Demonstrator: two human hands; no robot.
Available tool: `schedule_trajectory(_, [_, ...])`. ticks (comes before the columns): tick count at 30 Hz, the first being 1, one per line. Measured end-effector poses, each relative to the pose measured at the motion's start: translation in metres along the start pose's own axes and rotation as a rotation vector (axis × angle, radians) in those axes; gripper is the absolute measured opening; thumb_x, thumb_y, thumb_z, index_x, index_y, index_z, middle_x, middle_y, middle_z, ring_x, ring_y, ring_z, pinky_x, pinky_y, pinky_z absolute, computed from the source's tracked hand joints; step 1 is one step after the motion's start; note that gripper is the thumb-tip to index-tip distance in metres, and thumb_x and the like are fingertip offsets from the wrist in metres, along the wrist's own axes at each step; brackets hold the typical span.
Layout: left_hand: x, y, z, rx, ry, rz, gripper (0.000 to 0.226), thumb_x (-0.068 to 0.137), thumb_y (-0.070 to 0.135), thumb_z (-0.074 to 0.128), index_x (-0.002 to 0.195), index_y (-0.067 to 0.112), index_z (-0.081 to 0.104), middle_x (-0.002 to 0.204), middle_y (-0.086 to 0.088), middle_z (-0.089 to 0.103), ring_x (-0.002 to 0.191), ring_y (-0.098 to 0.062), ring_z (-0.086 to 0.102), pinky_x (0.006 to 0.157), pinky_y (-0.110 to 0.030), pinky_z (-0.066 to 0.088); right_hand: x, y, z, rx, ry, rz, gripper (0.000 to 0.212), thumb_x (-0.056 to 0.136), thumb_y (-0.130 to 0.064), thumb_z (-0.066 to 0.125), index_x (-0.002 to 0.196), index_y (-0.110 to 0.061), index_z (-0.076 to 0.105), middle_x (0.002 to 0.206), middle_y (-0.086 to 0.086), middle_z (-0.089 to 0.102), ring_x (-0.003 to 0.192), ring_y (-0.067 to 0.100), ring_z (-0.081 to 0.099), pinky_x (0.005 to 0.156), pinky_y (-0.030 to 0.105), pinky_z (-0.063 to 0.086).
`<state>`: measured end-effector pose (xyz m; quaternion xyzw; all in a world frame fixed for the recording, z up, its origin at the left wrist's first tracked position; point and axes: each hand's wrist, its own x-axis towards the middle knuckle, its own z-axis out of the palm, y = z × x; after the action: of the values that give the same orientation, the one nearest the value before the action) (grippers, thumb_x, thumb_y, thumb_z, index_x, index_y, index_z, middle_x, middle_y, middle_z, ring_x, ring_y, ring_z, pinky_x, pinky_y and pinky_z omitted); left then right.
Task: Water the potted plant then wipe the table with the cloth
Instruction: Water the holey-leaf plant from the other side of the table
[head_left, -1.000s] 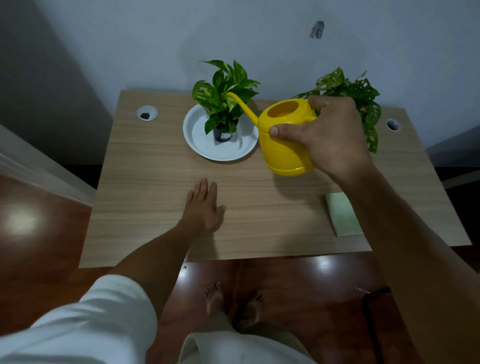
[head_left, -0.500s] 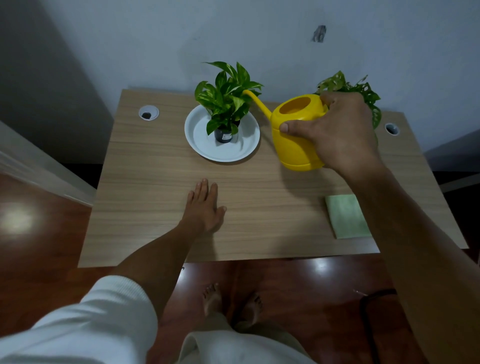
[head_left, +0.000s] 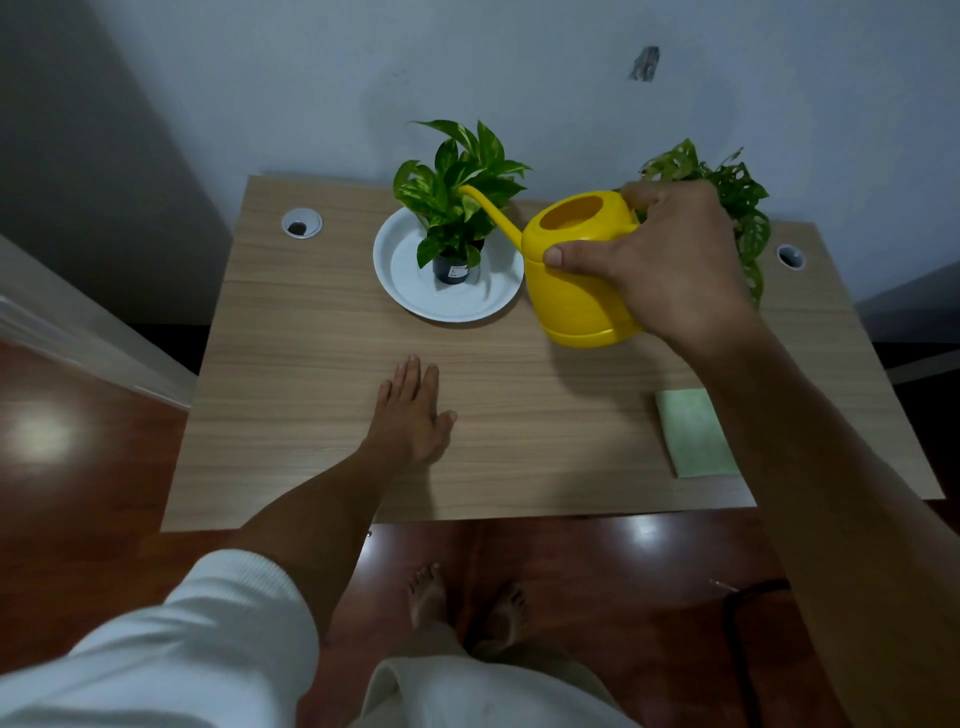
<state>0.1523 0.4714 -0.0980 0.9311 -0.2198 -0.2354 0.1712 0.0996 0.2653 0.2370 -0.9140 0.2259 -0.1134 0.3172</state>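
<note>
Pale wood table (head_left: 311, 364) against a grey-blue wall, reddish floor below. Potted plant (head_left: 460, 192) upper centre of the frame, its small dark pot standing in a white saucer (head_left: 400, 280). Yellow watering can (head_left: 582, 280) just right of the saucer, held above the tabletop, tilted toward the plant; the thin spout reaches into the leaves. No stream of water that I can make out.

My right hand (head_left: 670, 260) grasps the can from the right side, thumb laid across the upper body near the fill opening, fingers curled round the back where the handle sits hidden. My left hand (head_left: 415, 415) lies flat on the table at centre, fingers straight and together, holding nothing.

Green cloth (head_left: 693, 431) folded, lower right of the table near the front edge, partly covered by my right forearm. Second leafy plant (head_left: 737, 208) at upper right, behind my right hand. Cable grommets (head_left: 301, 224) in both far corners of the table. Bare feet at bottom centre.
</note>
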Motion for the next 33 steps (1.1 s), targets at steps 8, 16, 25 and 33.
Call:
schedule_trajectory(8, [0.0,0.0,-0.001,-0.004,-0.011,-0.011,0.083,0.103,0.057,0.037,0.166,0.02,-0.004,0.172,-0.011,-0.018,0.159,-0.027,-0.018,0.128,-0.048,-0.007,-0.011,-0.005,-0.011,-0.048,-0.033,0.028,0.077,0.065,-0.049,0.093,0.119,0.0,0.069,0.116,0.019,0.07,0.107,0.03,0.065,0.088,0.047,0.055])
schedule_trajectory(16, [-0.001,0.001,-0.002,-0.006,-0.021,-0.012,0.084,0.103,0.057,0.037,0.166,0.02,-0.005,0.172,-0.011,-0.018,0.159,-0.027,-0.019,0.129,-0.048,-0.007,-0.014,0.003,-0.015,-0.032,-0.039,0.072,0.068,0.065,-0.048,0.093,0.118,-0.01,0.073,0.106,0.006,0.07,0.095,0.019,0.062,0.082,0.039,0.053])
schedule_trajectory(25, [0.0,0.002,-0.002,-0.008,-0.023,-0.021,0.083,0.103,0.057,0.036,0.166,0.021,-0.005,0.172,-0.01,-0.019,0.159,-0.025,-0.02,0.129,-0.048,-0.007,-0.006,0.012,-0.014,-0.026,-0.019,0.054,0.076,0.066,-0.048,0.092,0.127,-0.009,0.069,0.121,0.011,0.07,0.099,0.017,0.059,0.079,0.031,0.045])
schedule_trajectory(33, [-0.002,0.002,-0.001,-0.022,-0.001,-0.016,0.082,0.103,0.057,0.036,0.166,0.022,-0.004,0.172,-0.01,-0.018,0.159,-0.025,-0.019,0.129,-0.048,-0.007,0.0,0.015,-0.01,-0.041,0.003,0.076,0.061,0.065,-0.051,0.092,0.103,-0.006,0.072,0.087,0.007,0.064,0.084,0.023,0.062,0.067,0.035,0.047])
